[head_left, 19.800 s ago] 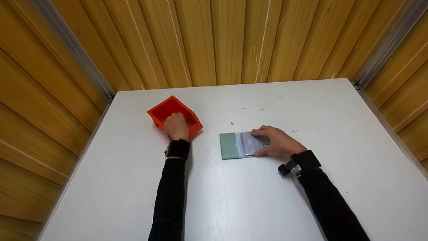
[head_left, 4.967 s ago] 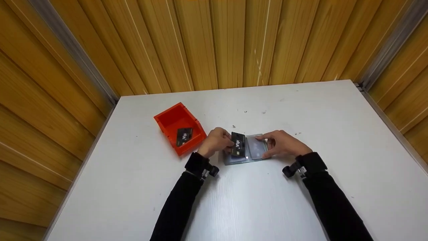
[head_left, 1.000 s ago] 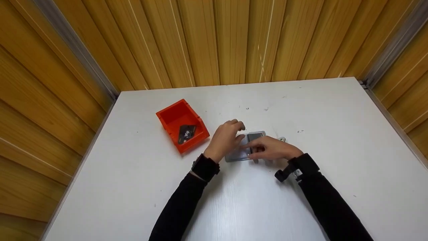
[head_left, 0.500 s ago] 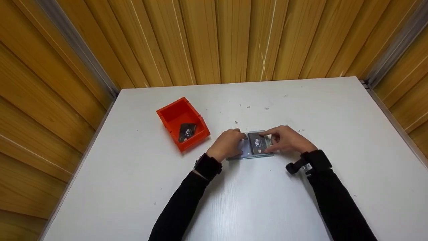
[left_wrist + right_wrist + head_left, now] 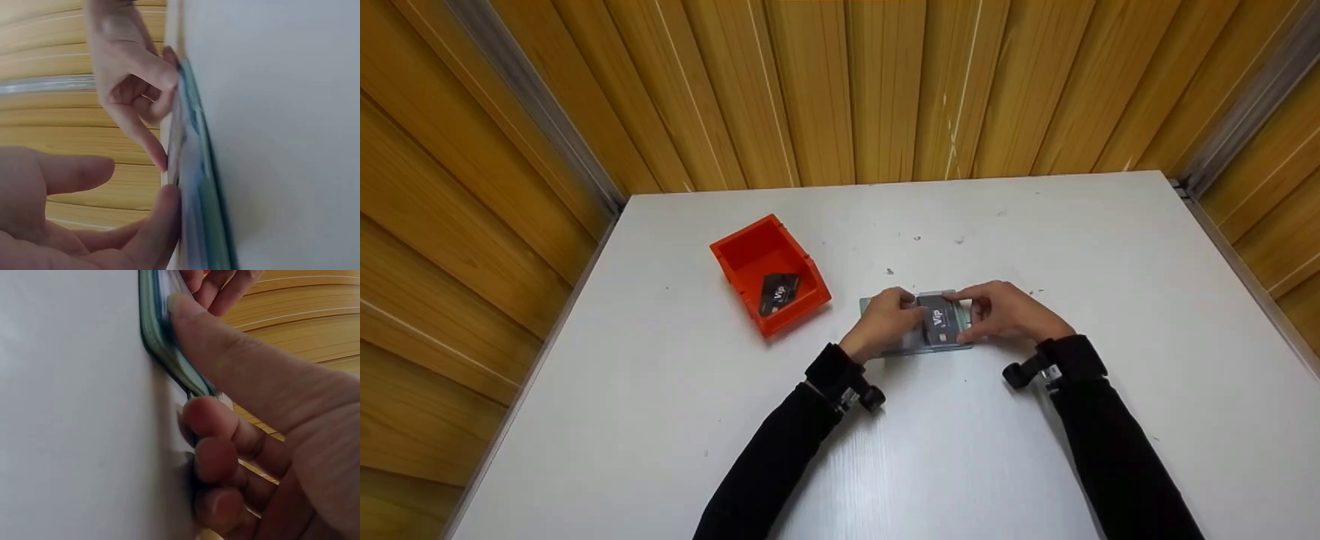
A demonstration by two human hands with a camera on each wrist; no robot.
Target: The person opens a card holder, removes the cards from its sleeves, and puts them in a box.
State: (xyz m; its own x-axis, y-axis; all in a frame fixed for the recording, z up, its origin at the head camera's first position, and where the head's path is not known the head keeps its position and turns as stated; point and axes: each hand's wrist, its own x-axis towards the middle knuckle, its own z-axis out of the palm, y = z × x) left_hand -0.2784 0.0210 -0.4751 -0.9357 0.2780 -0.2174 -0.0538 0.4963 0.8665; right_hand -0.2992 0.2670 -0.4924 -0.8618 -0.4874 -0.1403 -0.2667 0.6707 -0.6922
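Observation:
A green card holder with clear plastic sleeves (image 5: pixel 913 347) lies spread on the white table. On its right half is a black card marked "Vip" (image 5: pixel 936 319); it looks covered by clear plastic. My right hand (image 5: pixel 1005 311) grips the holder's right end, thumb on the near side and index finger on the far side. In the right wrist view the thumb (image 5: pixel 197 326) lies along the sleeve and the other fingers curl at the edge. My left hand (image 5: pixel 889 322) touches the card's left edge with its fingertips. Its thumb (image 5: pixel 79 174) stands apart from them in the left wrist view.
An orange-red bin (image 5: pixel 799 319) stands left of the holder, with a black Vip card (image 5: pixel 778 292) inside. Wood-patterned walls (image 5: pixel 877 90) rise behind and beside the table (image 5: pixel 885 465). Each wrist wears a small camera (image 5: pixel 870 397).
A black card was pinched by my left hand; now it lies on the holder's right half. In the last half second my left hand moved right onto the card's edge. The right hand stayed.

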